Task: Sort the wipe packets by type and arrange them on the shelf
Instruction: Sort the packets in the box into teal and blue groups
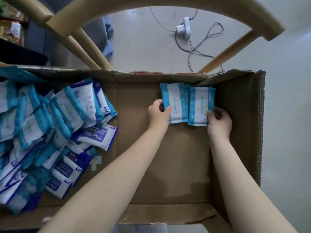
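Two light-blue and white wipe packets lie side by side at the far right of an open cardboard box (239, 125). My left hand (159, 113) grips the near left edge of the left packet (175, 101). My right hand (218, 119) holds the near right corner of the right packet (201, 105). A big mixed pile of packets (42, 132) fills the box's left side: light-blue ones on top and toward the back, dark-blue "75%" ones (99, 135) toward the front.
The box floor (159, 148) between the pile and the two packets is bare cardboard. A wooden chair back (151, 2) arches over the far side. A white power strip (185, 27) with cables lies on the tiled floor beyond.
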